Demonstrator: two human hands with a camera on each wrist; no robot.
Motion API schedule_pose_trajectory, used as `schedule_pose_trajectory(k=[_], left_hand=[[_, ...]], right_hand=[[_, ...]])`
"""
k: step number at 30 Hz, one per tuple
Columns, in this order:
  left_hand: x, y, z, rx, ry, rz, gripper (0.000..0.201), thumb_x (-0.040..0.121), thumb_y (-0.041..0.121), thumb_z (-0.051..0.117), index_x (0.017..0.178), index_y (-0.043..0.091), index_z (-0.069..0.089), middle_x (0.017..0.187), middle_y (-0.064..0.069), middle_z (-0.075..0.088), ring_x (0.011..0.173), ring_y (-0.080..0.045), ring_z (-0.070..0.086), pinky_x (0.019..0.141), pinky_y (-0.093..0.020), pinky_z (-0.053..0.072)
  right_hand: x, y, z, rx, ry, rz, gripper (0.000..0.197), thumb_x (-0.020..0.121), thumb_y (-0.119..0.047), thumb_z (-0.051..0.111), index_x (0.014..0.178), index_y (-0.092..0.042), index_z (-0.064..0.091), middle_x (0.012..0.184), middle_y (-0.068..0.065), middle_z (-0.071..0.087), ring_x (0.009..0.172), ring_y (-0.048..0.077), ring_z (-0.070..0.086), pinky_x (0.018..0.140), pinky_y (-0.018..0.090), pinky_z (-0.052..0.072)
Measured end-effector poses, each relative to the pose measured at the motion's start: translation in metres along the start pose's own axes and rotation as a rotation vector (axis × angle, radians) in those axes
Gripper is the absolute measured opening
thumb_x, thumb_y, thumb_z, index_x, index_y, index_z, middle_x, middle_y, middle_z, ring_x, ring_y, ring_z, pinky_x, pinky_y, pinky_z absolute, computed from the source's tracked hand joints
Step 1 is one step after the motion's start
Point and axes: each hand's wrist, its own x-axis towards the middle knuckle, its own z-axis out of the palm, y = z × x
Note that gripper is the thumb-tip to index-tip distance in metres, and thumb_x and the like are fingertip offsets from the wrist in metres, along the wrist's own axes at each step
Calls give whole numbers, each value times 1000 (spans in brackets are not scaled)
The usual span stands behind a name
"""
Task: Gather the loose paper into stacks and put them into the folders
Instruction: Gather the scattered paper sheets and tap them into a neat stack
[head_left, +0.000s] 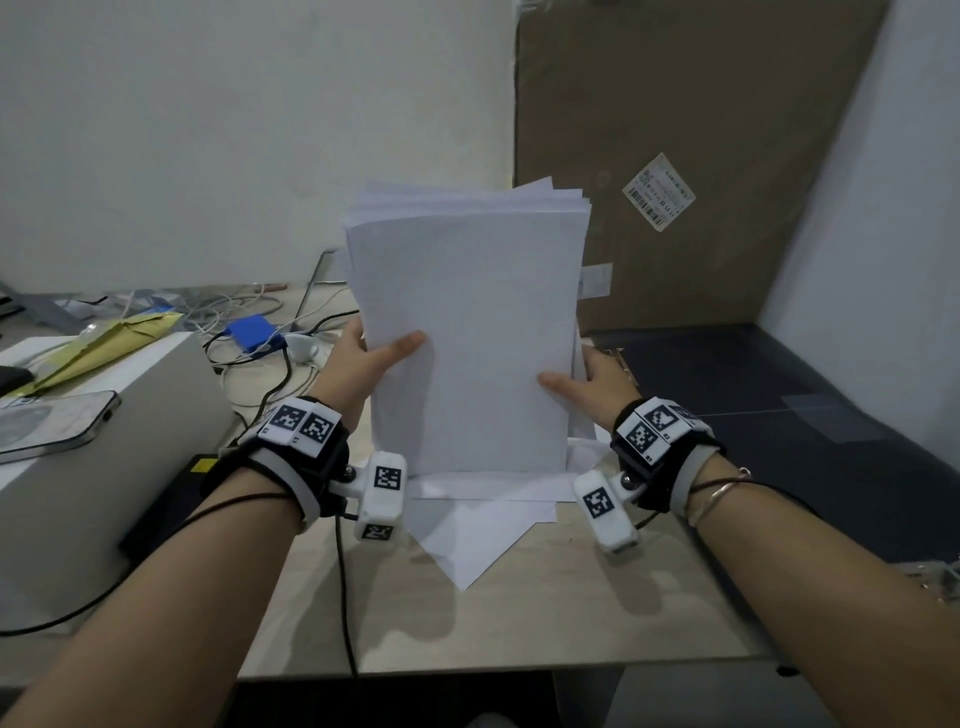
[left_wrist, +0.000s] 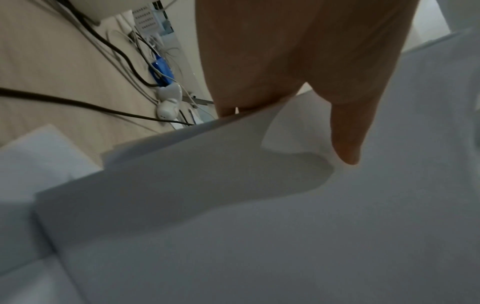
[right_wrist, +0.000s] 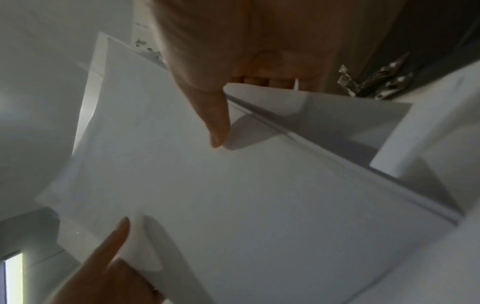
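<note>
— Item one: what did your hands have?

— Your left hand (head_left: 363, 358) and right hand (head_left: 597, 382) each grasped a side edge of the paper stack (head_left: 467, 338), thumbs laid across the front sheet and the other fingers curled behind it. You held the stack upright, its lower edge on or just above the loose sheets (head_left: 478, 525) lying flat on the desk (head_left: 571, 613); I could not tell which. The stack's top edges were uneven.

— Item two: the folder?

— A dark folder (head_left: 779, 374) lay open to your right, its metal clip (right_wrist: 374, 82) just beside your right hand.

— Item three: the surroundings?

— To your left, a grey box (head_left: 104, 467) with a phone (head_left: 52, 423) and a yellow envelope (head_left: 98, 345) on top; behind it, a blue box (head_left: 254, 332) among tangled cables (head_left: 260, 374). A cardboard panel (head_left: 701, 130) leaned against the wall.
</note>
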Motion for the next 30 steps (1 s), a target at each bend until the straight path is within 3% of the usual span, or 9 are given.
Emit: schedule_pose_trajectory(k=[2, 7, 10, 12, 16, 19, 23, 26, 30], left_hand=[[0, -6, 0, 13, -6, -8, 81, 51, 41, 83, 121, 8, 60, 114, -6, 70, 105, -24, 67, 91, -42, 54], [2, -10, -1, 16, 31, -11, 72, 52, 44, 83, 114, 11, 65, 112, -4, 71, 104, -24, 67, 94, -46, 52], [1, -10, 0, 8, 29, -11, 75, 53, 44, 82, 116, 9, 64, 113, -5, 71, 105, -25, 67, 93, -43, 53], [0, -11, 0, 7, 23, -10, 71, 57, 41, 82, 117, 8, 64, 113, -5, 71, 105, -25, 67, 93, -43, 53], [-2, -11, 1, 9, 16, -8, 73, 56, 44, 82, 118, 9, 64, 113, -5, 71, 104, -25, 67, 91, -43, 54], [-3, -9, 1, 0, 9, -10, 76, 53, 45, 82, 118, 9, 64, 112, -5, 72, 101, -22, 69, 85, -38, 55], [-2, -11, 3, -5, 19, -5, 58, 70, 32, 81, 118, 7, 63, 114, -8, 71, 101, -23, 68, 83, -35, 54], [-3, -14, 3, -26, 55, 4, 39, 84, 20, 70, 119, 5, 63, 116, -11, 69, 100, -24, 67, 84, -35, 54], [-4, -17, -1, -43, 59, 0, 32, 86, 19, 69, 116, 10, 63, 114, -9, 70, 99, -24, 67, 86, -37, 54]], right_hand=[[-5, 6, 6, 71, -9, -10, 30, 87, -17, 64, 117, -15, 57, 109, 1, 66, 99, 18, 65, 88, 33, 53], [-10, 18, 11, 194, 87, 6, 18, 99, -17, 44, 100, -19, 61, 93, -7, 67, 86, 9, 64, 77, 20, 52], [-7, 31, 5, 18, 120, -30, 23, 97, -17, 47, 90, -26, 66, 91, -4, 69, 89, 18, 64, 87, 36, 49], [-7, 36, 1, -80, 134, -51, 19, 94, -14, 50, 88, -16, 68, 86, 7, 69, 82, 25, 63, 86, 41, 49], [-7, 43, -6, -93, 178, -7, 25, 94, -16, 50, 71, -21, 59, 66, 5, 56, 66, 19, 51, 76, 34, 46], [-7, 50, -2, -46, 110, 44, 21, 93, -17, 49, 81, -25, 64, 87, 11, 67, 86, 31, 63, 91, 44, 50], [-5, 38, 0, -219, -79, 72, 29, 96, -4, 42, 119, -13, 58, 104, 6, 65, 95, 19, 59, 88, 31, 48], [4, 35, -8, -465, -22, 30, 23, 94, -16, 51, 101, 1, 65, 97, 20, 68, 91, 33, 62, 82, 40, 49], [4, 32, -13, -367, 72, -34, 31, 93, -16, 54, 72, 6, 54, 64, 19, 50, 62, 22, 43, 63, 30, 32]])
